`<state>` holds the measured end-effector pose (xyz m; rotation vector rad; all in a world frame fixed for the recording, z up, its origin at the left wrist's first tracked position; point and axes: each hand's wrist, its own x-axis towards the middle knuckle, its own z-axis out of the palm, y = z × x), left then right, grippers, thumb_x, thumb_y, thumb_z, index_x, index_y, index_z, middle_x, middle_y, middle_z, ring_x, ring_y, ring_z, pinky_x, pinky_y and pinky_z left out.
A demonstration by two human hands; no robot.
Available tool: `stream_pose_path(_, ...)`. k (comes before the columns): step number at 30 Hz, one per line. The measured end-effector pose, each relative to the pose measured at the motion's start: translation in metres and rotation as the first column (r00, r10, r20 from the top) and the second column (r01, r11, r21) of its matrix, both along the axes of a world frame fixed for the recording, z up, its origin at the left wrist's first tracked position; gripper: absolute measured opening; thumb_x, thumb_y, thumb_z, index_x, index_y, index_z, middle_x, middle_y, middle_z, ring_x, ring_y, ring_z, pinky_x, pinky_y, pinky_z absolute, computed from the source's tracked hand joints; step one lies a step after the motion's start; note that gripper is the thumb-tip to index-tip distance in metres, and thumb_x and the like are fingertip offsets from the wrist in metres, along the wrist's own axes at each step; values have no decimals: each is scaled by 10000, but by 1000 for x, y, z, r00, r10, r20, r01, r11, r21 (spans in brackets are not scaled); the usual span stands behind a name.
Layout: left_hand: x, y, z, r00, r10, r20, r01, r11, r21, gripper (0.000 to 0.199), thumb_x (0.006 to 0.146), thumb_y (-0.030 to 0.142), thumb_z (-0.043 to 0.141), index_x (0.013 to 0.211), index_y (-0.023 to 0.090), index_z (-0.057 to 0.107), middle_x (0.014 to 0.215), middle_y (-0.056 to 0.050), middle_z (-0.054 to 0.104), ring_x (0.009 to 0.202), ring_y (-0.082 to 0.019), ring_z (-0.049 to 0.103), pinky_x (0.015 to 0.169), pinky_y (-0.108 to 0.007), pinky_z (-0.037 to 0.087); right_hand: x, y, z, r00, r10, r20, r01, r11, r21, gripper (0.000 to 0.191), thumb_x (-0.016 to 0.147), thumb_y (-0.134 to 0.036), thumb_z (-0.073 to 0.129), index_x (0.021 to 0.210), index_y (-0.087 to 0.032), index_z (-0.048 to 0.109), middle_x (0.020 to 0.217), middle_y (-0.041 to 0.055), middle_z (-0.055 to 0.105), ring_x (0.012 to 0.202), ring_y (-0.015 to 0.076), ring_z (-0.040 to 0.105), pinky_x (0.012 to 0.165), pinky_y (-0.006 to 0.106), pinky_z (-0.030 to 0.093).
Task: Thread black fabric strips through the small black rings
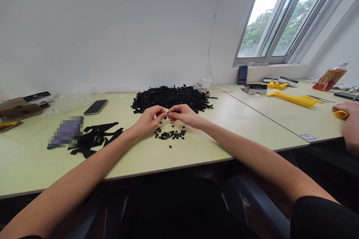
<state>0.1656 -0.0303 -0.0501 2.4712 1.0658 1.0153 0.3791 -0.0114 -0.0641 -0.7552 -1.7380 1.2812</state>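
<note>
My left hand [151,118] and my right hand [185,115] meet over the table, thumbs and forefingers pinched together. Between the fingertips is a small black piece [165,117], mostly hidden; it looks like the end of a black fabric strip. Just behind my hands lies a wide heap of black fabric strips [165,97]. In front of them, small black rings [171,135] are scattered on the pale green tabletop [202,153]. A smaller bunch of black strips [97,138] rests left of my left forearm.
A phone [96,107] and a blurred dark packet [67,131] lie to the left, near cardboard boxes [25,108]. White cables [221,86] run down the wall behind. At right, another person's hand [350,123] holds a yellow item, near a yellow bag [294,99] and a bottle [329,77].
</note>
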Motion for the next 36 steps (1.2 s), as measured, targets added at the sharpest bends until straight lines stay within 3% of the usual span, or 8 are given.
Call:
stream_pose_path(6,-3,5,0,998,61,-16,-62,996,-57,392,1016,529,524,988,203,741,932,-46,724,826,-195,611,695,-300,434,8,18,-1,976,-173,134,148,973,179,154,852,-307,714,887,-157,730,824,52,727,701,152,669,721,324,589)
stream_pose_path(10,-9,10,1,983,127,-130,-134,990,-44,398,1006,518,518,1062,204,755,1036,-74,741,851,-216,632,745,-332,462,36,42,2,788,-596,154,466,741,484,122,824,-204,655,938,-185,694,933,69,738,871,213,689,856,385,563)
stream_pose_path(15,-20,14,7,953,118,-280,-150,984,-93,356,975,450,516,1045,212,771,1071,-84,748,892,-235,656,749,-340,476,61,52,3,575,-784,234,582,593,556,598,787,-260,738,1357,-167,584,1352,195,589,1126,320,639,971,496,529)
stream_pose_path(18,-24,13,14,930,96,-354,-152,979,-134,371,947,459,525,1046,211,783,1089,-88,753,907,-244,668,753,-336,485,52,45,3,647,-725,236,501,637,586,412,858,-267,679,1257,-164,654,1278,174,626,1087,285,652,925,439,537)
stream_pose_path(23,-32,5,32,915,13,-404,-129,956,-262,388,889,535,577,1002,233,792,947,-58,765,842,-230,662,712,-300,466,19,18,1,871,-284,401,61,872,486,149,931,-259,623,923,-172,743,905,57,747,797,166,658,743,299,502)
stream_pose_path(26,-47,5,46,903,-6,-430,-152,930,-334,380,825,571,631,950,256,802,844,-47,752,752,-222,639,626,-281,426,3,0,0,869,-151,472,-83,894,440,152,937,-270,636,914,-173,752,854,40,749,734,151,639,676,279,460)
stream_pose_path(30,-86,14,64,865,264,-427,-381,898,-218,361,725,596,687,794,258,794,798,-74,745,710,-247,630,582,-294,405,-5,-12,2,871,-107,480,-144,878,457,150,953,-265,625,927,-175,742,859,40,743,730,149,637,675,280,453)
stream_pose_path(36,-148,10,67,688,226,-689,-584,737,-341,292,537,522,824,709,287,806,866,-113,766,799,-331,687,638,-346,470,0,-10,6,871,-136,473,-112,881,459,169,971,-277,601,912,-181,726,890,48,739,750,156,649,664,282,453)
